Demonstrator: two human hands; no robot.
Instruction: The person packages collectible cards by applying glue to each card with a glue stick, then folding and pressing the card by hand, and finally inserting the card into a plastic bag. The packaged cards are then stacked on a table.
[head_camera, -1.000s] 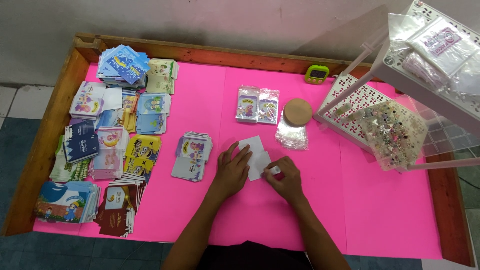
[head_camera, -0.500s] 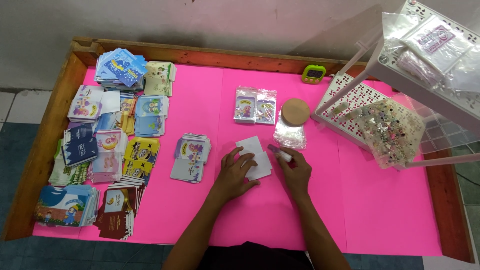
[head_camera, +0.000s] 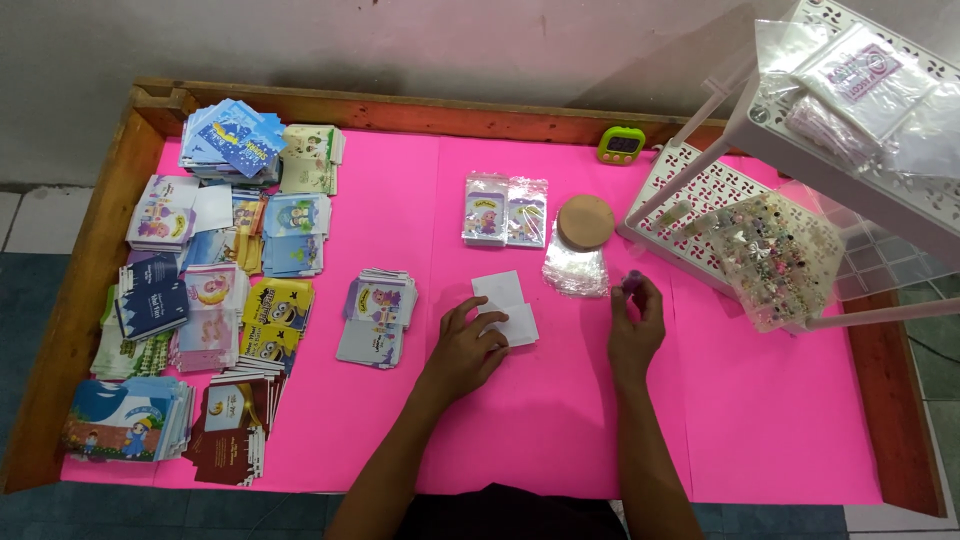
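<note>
The left hand (head_camera: 468, 345) lies flat with its fingers spread, pressing down the small white folded paper envelope (head_camera: 507, 308) on the bright pink sheet covering the wooden-edged table (head_camera: 400, 400). The right hand (head_camera: 636, 325), well to the right of the envelope, pinches a tiny purple item (head_camera: 632, 279) between thumb and fingertips; what that item is cannot be made out.

Just above and right of the envelope lie a crinkled clear plastic bag (head_camera: 575, 268) and a round brown cork disc (head_camera: 586, 222).

Risk, as a judgement: the pinch is light and the item small, so it could slip and roll toward the white perforated plastic rack (head_camera: 700, 195). The envelope could shift if the left palm lifts.

The contents of the envelope are hidden. The rack's upper shelf is cut off at the frame edge.
</note>
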